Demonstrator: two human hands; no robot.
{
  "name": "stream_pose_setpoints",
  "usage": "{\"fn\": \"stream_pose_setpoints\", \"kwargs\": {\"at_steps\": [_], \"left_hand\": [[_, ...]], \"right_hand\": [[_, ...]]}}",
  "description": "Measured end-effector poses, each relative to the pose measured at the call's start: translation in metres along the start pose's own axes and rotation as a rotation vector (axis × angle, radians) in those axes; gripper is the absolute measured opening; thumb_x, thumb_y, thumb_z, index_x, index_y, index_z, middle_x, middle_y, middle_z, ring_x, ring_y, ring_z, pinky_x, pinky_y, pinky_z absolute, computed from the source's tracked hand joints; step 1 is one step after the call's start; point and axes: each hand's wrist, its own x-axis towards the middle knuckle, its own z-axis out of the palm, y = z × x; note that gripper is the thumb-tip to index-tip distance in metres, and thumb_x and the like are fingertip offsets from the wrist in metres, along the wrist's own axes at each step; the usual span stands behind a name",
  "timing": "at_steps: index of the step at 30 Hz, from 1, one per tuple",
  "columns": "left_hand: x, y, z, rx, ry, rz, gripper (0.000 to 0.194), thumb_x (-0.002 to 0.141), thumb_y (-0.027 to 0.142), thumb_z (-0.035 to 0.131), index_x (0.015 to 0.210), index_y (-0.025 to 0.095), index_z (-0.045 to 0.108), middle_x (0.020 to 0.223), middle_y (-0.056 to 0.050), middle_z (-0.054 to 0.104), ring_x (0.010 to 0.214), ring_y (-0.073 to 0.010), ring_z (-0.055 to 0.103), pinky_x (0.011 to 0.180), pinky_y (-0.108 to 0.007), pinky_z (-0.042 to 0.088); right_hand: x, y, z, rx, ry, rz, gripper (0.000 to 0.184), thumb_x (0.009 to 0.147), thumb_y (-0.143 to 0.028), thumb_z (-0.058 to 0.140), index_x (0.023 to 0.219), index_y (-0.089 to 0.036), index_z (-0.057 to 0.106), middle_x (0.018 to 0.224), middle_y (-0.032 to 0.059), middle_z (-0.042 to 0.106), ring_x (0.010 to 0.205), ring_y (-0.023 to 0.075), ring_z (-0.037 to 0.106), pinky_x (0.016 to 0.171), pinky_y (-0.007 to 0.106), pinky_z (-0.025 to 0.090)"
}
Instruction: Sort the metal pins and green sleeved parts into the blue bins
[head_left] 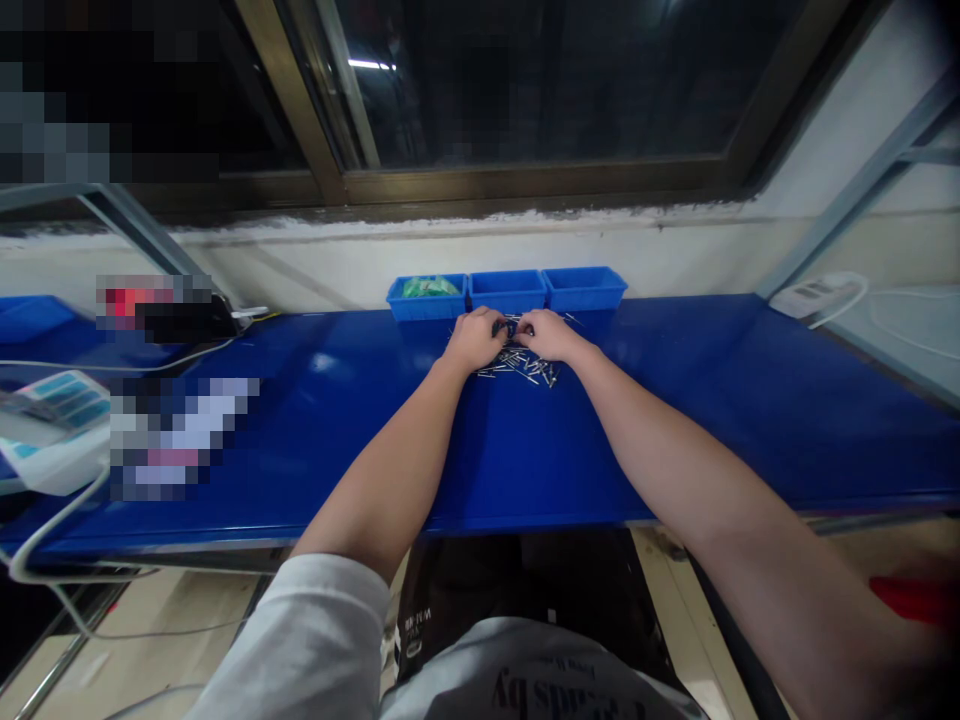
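— Where to look first?

— At the left hand, lowered to the far edge of a loose heap of slim, silvery metal pins, on a glossy blue tabletop. Bent at the knuckles, with fingers curled inward and only a little way apart.

— Holding anything?

— Cannot tell for certain. Small dark shapes at the fingertips, too small to make out.

— And on the other side?

— Just beside it, the right hand, turned in towards the left. Curled likewise, with thumb and fingers nearly together. Again too small a view to tell of any hold.

— And the pins?

— Scattered at many angles, mostly below and between both hands, with a few strays beyond the right.

— What behind?

— Three shallow, open-topped blue plastic bins in a row, near the low white wall: at left, a bin with a green bundle in clear wrapping; then a middle bin; then a right-hand bin.

— Farther out?

— Well off to the right, a white power strip with a pale cable; well off to the left, a white device with teal panels.
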Motion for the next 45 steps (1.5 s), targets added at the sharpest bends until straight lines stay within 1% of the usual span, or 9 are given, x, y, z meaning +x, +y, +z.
{"fn": "stream_pose_setpoints", "kwargs": {"at_steps": [6,15,21,26,30,34,37,40,45], "left_hand": [[0.000,0.001,0.000,-0.013,0.002,-0.006,0.023,0.091,0.025,0.056,0.107,0.018,0.071,0.112,-0.010,0.070,0.107,-0.0254,0.065,0.100,-0.042,0.050],[0.000,0.000,-0.001,-0.016,-0.001,-0.005,0.024,0.090,0.025,0.056,0.108,0.018,0.071,0.112,-0.010,0.070,0.108,-0.0255,0.065,0.099,-0.040,0.050],[-0.001,0.004,-0.004,-0.050,0.020,0.040,0.027,0.092,0.037,0.058,0.108,0.020,0.072,0.109,-0.009,0.071,0.106,-0.0246,0.065,0.098,-0.041,0.049],[-0.002,0.006,-0.005,-0.083,0.009,0.109,0.027,0.093,0.043,0.060,0.103,0.022,0.073,0.109,-0.008,0.072,0.104,-0.0229,0.066,0.098,-0.041,0.046],[0.000,0.008,-0.006,-0.081,-0.008,0.102,0.022,0.098,0.034,0.054,0.101,0.024,0.073,0.109,-0.005,0.073,0.107,-0.0214,0.065,0.099,-0.039,0.042],[0.001,0.008,-0.007,-0.055,0.015,0.074,0.026,0.100,0.032,0.049,0.098,0.021,0.072,0.104,-0.006,0.073,0.104,-0.0217,0.065,0.100,-0.040,0.040],[0.001,0.006,-0.006,-0.024,0.051,0.050,0.029,0.101,0.033,0.046,0.095,0.020,0.072,0.104,-0.007,0.073,0.103,-0.0230,0.065,0.099,-0.041,0.039],[0.001,0.002,-0.004,0.001,0.055,0.036,0.030,0.101,0.032,0.045,0.095,0.020,0.072,0.102,-0.009,0.073,0.102,-0.0241,0.065,0.097,-0.041,0.040],[0.001,0.003,-0.004,0.001,0.055,0.021,0.030,0.102,0.033,0.044,0.099,0.021,0.072,0.105,-0.008,0.073,0.102,-0.0243,0.065,0.098,-0.042,0.039]], "right_hand": [[-0.001,0.000,-0.001,0.065,0.014,-0.025,0.010,0.086,-0.021,0.064,0.086,-0.019,0.074,0.087,0.0052,0.075,0.080,0.0187,0.065,0.077,0.029,0.046],[-0.002,0.000,-0.001,0.184,0.151,-0.052,0.011,0.085,-0.020,0.065,0.087,-0.017,0.076,0.085,0.0059,0.076,0.080,0.0191,0.067,0.080,0.031,0.048],[0.000,-0.008,-0.003,0.460,0.328,-0.006,0.007,0.081,-0.021,0.068,0.085,-0.018,0.073,0.086,0.0049,0.076,0.081,0.0194,0.068,0.082,0.034,0.053],[0.005,-0.014,0.001,0.833,0.301,0.111,0.008,0.078,-0.022,0.070,0.083,-0.019,0.065,0.066,0.0000,0.067,0.057,0.0145,0.062,0.059,0.030,0.053],[0.008,-0.016,-0.001,0.960,0.312,0.160,0.017,0.077,-0.027,0.074,0.080,-0.021,0.059,0.062,-0.0022,0.063,0.056,0.0130,0.061,0.055,0.027,0.053],[0.007,-0.012,-0.001,0.902,0.328,0.167,0.010,0.078,-0.022,0.070,0.082,-0.020,0.061,0.066,-0.0012,0.065,0.060,0.0141,0.063,0.059,0.029,0.054],[0.003,-0.008,0.000,0.719,0.315,0.044,0.007,0.079,-0.022,0.067,0.084,-0.018,0.067,0.075,0.0021,0.071,0.068,0.0160,0.066,0.070,0.032,0.056],[-0.002,-0.007,-0.002,0.593,0.312,-0.046,0.014,0.081,-0.030,0.068,0.083,-0.017,0.072,0.084,0.0053,0.075,0.079,0.0189,0.068,0.080,0.035,0.055],[-0.002,-0.006,-0.004,0.664,0.312,-0.008,0.028,0.078,-0.045,0.072,0.080,-0.017,0.075,0.082,0.0062,0.076,0.079,0.0200,0.068,0.079,0.036,0.054]]}}
